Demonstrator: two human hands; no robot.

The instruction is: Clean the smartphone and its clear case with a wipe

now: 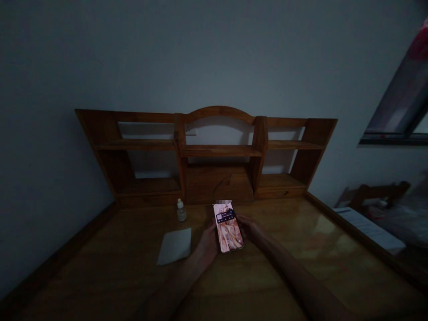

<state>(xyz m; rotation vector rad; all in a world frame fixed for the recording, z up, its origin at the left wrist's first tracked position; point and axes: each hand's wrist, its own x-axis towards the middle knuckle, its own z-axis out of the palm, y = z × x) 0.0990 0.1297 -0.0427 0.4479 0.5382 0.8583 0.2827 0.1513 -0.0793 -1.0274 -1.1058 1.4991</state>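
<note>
One phone: held out over the bench, right between the left hand and the right hand, lit screen faced back toward the head camera.
Long axis: pointed mostly away from the body, with the far end leaned a bit to the left.
Nearer hand: pretty much a tie, since both are touching it; the left one is set lower along its edge, the right one a touch higher.
Left grip: closed around the left long edge; the fingers underneath are hidden, so their exact wrap can't be told.
Right grip: clamped at the right long edge, with no gap seen; again, what's tucked behind can't be made out in this dim light.
Phone vs bench: whether the near end is rested or lifted clear can't really be told.
Bottle: stood upright to the left, apart from both hands.
Paper: laid flat just beside the left hand, nearer the body than the bottle.
Wooden shelf: set along the back, beyond the phone.
</note>
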